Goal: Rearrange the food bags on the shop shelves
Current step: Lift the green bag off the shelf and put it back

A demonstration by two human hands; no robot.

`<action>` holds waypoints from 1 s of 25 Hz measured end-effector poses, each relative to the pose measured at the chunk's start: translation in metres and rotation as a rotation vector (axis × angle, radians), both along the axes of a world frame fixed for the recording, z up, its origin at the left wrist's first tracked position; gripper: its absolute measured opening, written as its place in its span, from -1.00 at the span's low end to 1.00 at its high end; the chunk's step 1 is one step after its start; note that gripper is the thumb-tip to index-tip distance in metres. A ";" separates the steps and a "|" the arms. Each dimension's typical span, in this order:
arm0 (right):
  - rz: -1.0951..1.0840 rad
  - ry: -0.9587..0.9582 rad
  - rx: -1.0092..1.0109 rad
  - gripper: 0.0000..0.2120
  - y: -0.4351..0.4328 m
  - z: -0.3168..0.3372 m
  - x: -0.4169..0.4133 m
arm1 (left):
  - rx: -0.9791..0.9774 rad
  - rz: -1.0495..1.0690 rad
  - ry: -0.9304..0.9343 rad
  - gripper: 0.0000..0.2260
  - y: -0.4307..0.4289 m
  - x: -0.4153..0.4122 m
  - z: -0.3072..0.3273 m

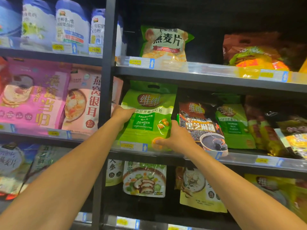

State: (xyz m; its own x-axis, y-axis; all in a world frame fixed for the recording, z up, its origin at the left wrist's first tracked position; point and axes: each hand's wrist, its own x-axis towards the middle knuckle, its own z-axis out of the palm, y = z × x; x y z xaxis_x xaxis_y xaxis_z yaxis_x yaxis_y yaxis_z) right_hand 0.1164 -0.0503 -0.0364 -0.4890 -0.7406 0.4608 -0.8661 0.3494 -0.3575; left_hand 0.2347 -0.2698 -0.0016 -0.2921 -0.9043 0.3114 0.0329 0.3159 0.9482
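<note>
Both arms reached up to the middle shelf (249,161) on the right side of the dark post (106,80). There a green bag (149,117) of soybean milk powder stood upright at the left end of this shelf, its front facing out and its bottom behind the clear rail with a yellow price tag (127,145). The left hand (123,114) gripped the left edge of the bag about half way up, with the fingers curled round the edge. The right hand (176,138) held the lower right corner; its thumb lay flat on the front and the other fingers went behind, where I could not see them. Just beside the bag on the right stood a dark bag (199,125) with a bowl printed on it, touching the right hand. On the shelf above stood an oat bag (164,44). Left of the post, pink bags (33,93) filled the same level.
</note>
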 end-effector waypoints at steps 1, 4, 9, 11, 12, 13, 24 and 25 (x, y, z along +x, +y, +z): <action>-0.010 -0.001 0.002 -0.24 -0.002 -0.001 0.001 | -0.002 -0.002 0.009 -0.47 0.001 0.000 0.000; -0.031 0.001 -0.028 -0.27 -0.008 -0.003 0.005 | 0.000 -0.014 0.026 -0.52 -0.001 -0.001 0.000; -0.001 -0.035 -0.151 -0.23 -0.012 0.001 0.007 | 0.015 -0.081 0.030 -0.50 -0.003 0.002 0.010; -0.002 -0.040 -0.219 -0.15 -0.010 0.010 0.007 | 0.043 -0.116 0.043 -0.45 -0.001 0.005 0.016; 0.004 -0.050 -0.248 -0.12 -0.009 0.016 0.006 | 0.053 -0.121 0.037 -0.42 0.000 0.006 0.019; 0.012 -0.067 -0.269 -0.10 -0.007 0.021 0.006 | 0.061 -0.127 0.024 -0.41 0.001 0.006 0.022; 0.136 -0.375 -0.457 -0.19 0.026 0.055 -0.018 | 0.177 -0.291 -0.038 -0.65 0.021 0.021 0.047; 0.151 -0.410 -0.473 -0.19 0.031 0.052 -0.020 | 0.187 -0.310 -0.038 -0.71 0.025 0.024 0.047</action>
State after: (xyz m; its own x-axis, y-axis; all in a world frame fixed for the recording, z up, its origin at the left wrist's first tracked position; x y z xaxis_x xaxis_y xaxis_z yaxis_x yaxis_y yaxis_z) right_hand 0.0964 -0.0195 0.0156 -0.6007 -0.5781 0.5522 -0.6538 -0.0423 -0.7555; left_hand 0.2583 -0.2446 0.0458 -0.5698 -0.8110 0.1329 0.0639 0.1175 0.9910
